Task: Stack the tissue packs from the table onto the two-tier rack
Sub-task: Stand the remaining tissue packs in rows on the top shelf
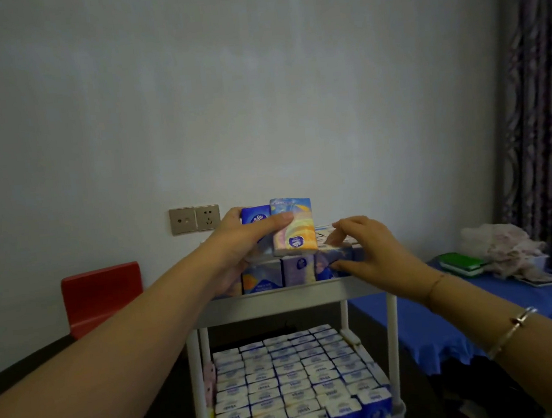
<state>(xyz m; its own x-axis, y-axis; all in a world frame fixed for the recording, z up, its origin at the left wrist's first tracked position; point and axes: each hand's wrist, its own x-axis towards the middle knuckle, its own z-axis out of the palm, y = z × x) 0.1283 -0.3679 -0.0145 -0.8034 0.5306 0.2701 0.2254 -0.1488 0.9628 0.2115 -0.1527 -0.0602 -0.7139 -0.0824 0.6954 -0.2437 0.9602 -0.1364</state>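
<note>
Grey wall behind, white rack (286, 297) up front: left hand (237, 246) grips two tissue packs (292, 225) upright, right hand (370, 253) pinches a flat pack (336, 240) on top.

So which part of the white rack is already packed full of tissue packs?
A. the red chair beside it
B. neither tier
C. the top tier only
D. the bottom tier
D: the bottom tier is filled edge to edge with rows of tissue packs, while the left hand holds two packs above the partly filled top tier and the right hand adjusts a pack there.
</note>
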